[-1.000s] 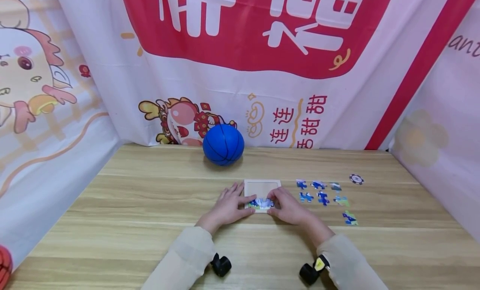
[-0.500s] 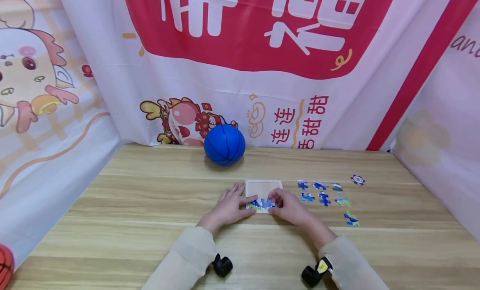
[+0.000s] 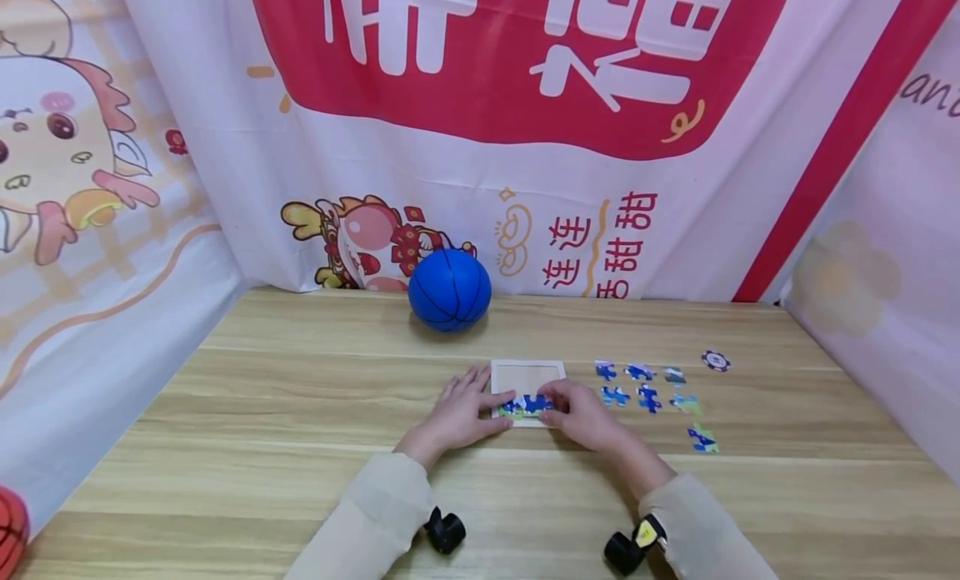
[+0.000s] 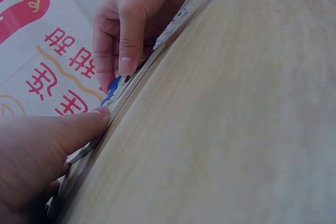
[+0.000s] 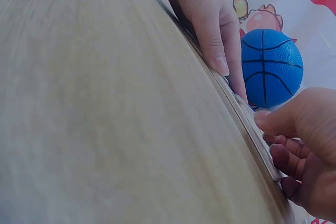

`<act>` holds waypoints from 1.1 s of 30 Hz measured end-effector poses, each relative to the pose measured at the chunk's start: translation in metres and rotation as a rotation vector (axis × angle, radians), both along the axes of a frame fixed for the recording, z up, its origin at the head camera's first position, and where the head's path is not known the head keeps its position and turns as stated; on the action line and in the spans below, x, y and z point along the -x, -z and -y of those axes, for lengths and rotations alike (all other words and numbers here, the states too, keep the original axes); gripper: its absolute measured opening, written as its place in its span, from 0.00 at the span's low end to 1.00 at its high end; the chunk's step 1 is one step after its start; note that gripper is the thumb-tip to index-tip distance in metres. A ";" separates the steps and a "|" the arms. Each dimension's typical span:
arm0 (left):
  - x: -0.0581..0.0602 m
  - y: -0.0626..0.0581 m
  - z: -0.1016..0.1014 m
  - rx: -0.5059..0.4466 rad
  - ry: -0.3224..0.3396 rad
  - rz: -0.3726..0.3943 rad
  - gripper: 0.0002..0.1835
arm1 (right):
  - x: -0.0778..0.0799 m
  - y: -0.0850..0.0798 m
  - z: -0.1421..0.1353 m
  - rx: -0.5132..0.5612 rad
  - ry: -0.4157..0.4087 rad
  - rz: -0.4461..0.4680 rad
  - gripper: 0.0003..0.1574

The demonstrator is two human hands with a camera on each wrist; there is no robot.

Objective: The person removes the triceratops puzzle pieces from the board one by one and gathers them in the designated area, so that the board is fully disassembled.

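Observation:
A small square puzzle tray [image 3: 528, 363] with a pale rim lies on the table in the head view. Jigsaw pieces [image 3: 512, 409] in blue and green line its near left corner. My left hand [image 3: 452, 415] rests along the tray's left side, its straight fingers spread and the thumb on the near rim. At the tray's near right, my right hand [image 3: 582, 414] pinches a dark blue puzzle piece [image 3: 535, 404] between thumb and fingers, partly hiding it. In the left wrist view, a blue bit of puzzle [image 4: 112, 92] shows under the right fingertips.
Several loose puzzle pieces [image 3: 649, 398] lie in rows right of the tray. Beyond them is a round chip [image 3: 716, 361]. A blue ball [image 3: 450, 290] stands near the back curtain [image 3: 675, 222]. Part of a red ball [image 3: 11, 530] shows at the left edge.
The piece at my right fingertips has turned from a pale, glinting look to dark blue. My right hand has shifted slightly right. My left hand keeps its place on the tray.

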State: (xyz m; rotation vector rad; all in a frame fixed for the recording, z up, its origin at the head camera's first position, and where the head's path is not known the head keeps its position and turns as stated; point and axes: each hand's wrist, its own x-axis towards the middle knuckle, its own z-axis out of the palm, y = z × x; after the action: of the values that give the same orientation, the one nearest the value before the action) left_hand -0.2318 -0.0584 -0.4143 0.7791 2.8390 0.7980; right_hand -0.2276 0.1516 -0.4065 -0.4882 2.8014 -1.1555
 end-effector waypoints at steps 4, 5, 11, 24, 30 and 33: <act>-0.001 -0.002 0.000 0.002 0.008 -0.007 0.25 | -0.002 -0.003 -0.004 0.038 -0.016 -0.032 0.18; -0.001 -0.002 0.001 0.001 0.011 -0.010 0.25 | -0.003 -0.005 -0.006 0.050 -0.017 -0.035 0.19; -0.001 -0.001 0.001 -0.006 0.017 -0.016 0.25 | -0.011 -0.022 -0.036 0.092 0.011 -0.016 0.19; -0.001 0.000 0.001 -0.001 0.004 -0.005 0.25 | -0.042 -0.039 -0.133 0.072 0.052 -0.115 0.19; -0.001 0.000 0.001 -0.003 0.003 -0.007 0.25 | -0.047 -0.028 -0.156 0.090 0.047 -0.039 0.21; -0.001 -0.001 0.000 -0.011 0.008 -0.007 0.25 | -0.048 -0.020 -0.162 0.091 0.084 0.037 0.23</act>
State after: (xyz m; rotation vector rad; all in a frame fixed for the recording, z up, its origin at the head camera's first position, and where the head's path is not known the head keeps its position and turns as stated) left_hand -0.2309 -0.0589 -0.4138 0.7957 2.8380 0.8116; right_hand -0.1795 0.3137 -0.3865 -0.3544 2.7724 -1.2993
